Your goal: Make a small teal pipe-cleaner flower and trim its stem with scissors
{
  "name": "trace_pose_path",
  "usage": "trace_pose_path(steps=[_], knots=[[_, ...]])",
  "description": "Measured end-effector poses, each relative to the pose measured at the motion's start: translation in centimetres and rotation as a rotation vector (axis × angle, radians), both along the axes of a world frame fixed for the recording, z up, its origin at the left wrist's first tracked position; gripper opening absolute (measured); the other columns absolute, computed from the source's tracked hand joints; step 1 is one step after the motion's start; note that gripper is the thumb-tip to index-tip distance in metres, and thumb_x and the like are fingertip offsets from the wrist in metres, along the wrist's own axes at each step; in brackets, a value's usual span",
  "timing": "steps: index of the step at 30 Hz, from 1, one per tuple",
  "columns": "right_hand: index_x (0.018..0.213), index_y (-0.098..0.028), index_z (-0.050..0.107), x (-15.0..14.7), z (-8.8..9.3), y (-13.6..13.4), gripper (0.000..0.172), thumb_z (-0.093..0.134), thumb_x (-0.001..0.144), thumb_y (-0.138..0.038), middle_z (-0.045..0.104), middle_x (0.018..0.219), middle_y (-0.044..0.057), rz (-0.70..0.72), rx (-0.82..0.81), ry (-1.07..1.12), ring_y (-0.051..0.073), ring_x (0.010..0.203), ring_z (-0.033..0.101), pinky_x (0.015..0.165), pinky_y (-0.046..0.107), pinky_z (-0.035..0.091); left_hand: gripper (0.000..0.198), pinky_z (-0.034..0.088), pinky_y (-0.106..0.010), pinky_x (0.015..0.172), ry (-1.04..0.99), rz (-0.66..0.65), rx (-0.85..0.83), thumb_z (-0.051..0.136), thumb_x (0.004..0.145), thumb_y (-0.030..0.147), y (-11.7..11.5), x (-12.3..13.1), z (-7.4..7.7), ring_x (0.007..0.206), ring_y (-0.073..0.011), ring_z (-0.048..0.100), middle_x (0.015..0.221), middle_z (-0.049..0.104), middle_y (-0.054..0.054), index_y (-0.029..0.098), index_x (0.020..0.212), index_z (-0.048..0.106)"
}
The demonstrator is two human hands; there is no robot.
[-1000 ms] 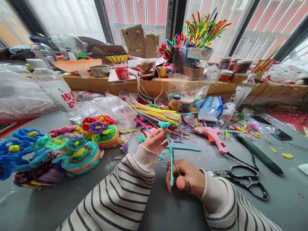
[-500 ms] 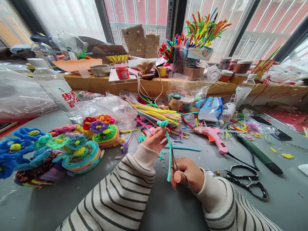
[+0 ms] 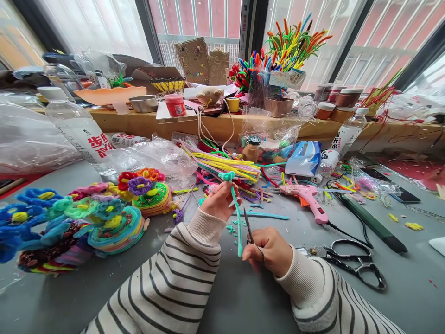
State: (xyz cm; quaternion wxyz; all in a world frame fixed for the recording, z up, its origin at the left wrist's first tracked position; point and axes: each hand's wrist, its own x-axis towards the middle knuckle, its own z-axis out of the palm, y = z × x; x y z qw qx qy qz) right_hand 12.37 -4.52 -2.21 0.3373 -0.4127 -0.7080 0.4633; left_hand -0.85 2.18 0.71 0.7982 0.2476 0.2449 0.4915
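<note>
My left hand [image 3: 219,202] pinches a mint-green pipe cleaner [image 3: 239,227] near its bunched, curled top. The long stem hangs down below the fingers, thicker at its lower tip and thinner along the middle. My right hand [image 3: 269,253] grips a small pair of scissors [image 3: 248,227] by the handles, blades pointing up. The blades stand just right of the stem and look apart from it. Green fuzz clippings [image 3: 231,229] lie on the grey table behind the stem.
Pipe-cleaner flowers [image 3: 45,208] stand at the left. Behind my hands lies a pile of pipe cleaners [image 3: 225,164]. A pink glue gun [image 3: 306,197], larger black-handled scissors [image 3: 361,264] and a dark green bar [image 3: 373,225] lie at the right. Bottles and jars line the back.
My left hand has shifted slightly left with the pipe cleaner. The scissors, earlier overlapping the stem, now stand clear to its right, and more of the stem looks thinned.
</note>
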Motion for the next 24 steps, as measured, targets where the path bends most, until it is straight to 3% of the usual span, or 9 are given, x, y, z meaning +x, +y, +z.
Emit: trace_pose_path(steps=[7, 16, 24], knots=[[0.056, -0.012, 0.062, -0.06, 0.39, -0.27, 0.077, 0.018, 0.06, -0.075, 0.05, 0.055, 0.004, 0.161, 0.11, -0.081, 0.011, 0.054, 0.045, 0.053, 0.023, 0.034, 0.011, 0.039, -0.022, 0.062, 0.031, -0.061, 0.069, 0.066, 0.056, 0.025, -0.32, 0.0, 0.05, 0.06, -0.0064, 0.05, 0.064, 0.054, 0.003, 0.017, 0.06, 0.06], [0.049, -0.013, 0.06, -0.21, 0.19, -0.37, 0.073, 0.024, 0.059, -0.075, 0.047, 0.053, 0.003, 0.127, 0.129, -0.059, 0.011, 0.054, 0.043, 0.053, 0.023, 0.033, 0.015, 0.039, -0.02, 0.06, 0.146, -0.164, 0.131, 0.07, 0.05, 0.025, -0.29, 0.49, -0.57, 0.059, -0.0065, 0.05, 0.062, 0.055, 0.002, 0.016, 0.052, 0.059], [0.041, -0.015, 0.06, -0.39, -0.04, -0.27, 0.059, 0.039, 0.066, -0.063, 0.045, 0.044, 0.001, 0.007, 0.088, -0.017, 0.008, 0.046, 0.043, 0.047, 0.02, 0.035, 0.013, 0.038, -0.019, 0.057, 0.117, -0.038, 0.091, 0.069, 0.052, 0.026, -0.09, 0.46, -0.71, 0.058, -0.0052, 0.048, 0.064, 0.054, 0.002, 0.017, 0.055, 0.059]])
